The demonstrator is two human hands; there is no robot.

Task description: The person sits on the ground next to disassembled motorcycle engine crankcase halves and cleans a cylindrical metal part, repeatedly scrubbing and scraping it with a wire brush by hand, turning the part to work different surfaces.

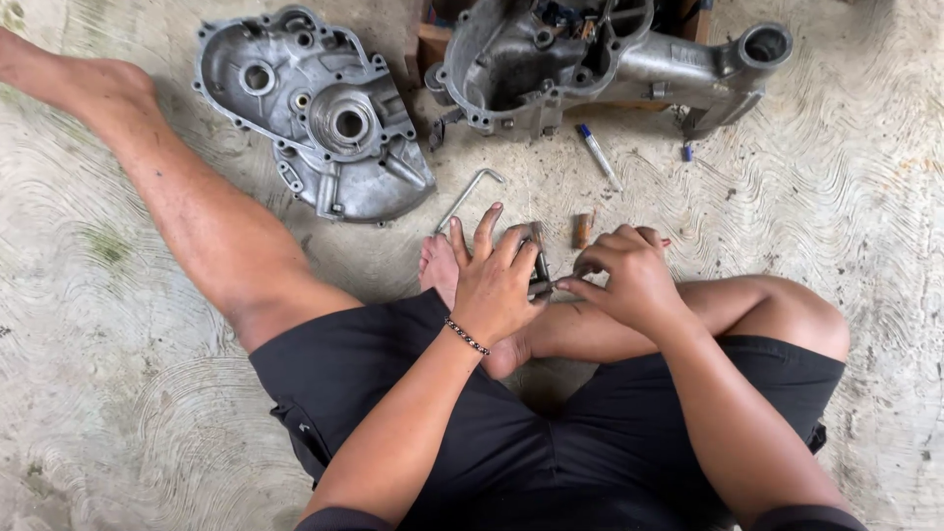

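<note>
A small dark metal part point(539, 275) sits between both hands, above the person's folded leg. The left hand point(495, 280) grips it with thumb and palm, fingers partly spread. The right hand point(629, 275) pinches its end, fingers curled. On the concrete floor point(836, 197) nearby lie a hex key point(467, 200), a marker point(598, 154) and two grey engine casings point(315, 113).

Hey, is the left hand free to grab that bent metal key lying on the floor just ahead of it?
Probably not right away. The bent metal key lies bare on the floor with nothing across it, but the left hand is wrapped around a small metal part that the right hand also pinches.
</note>
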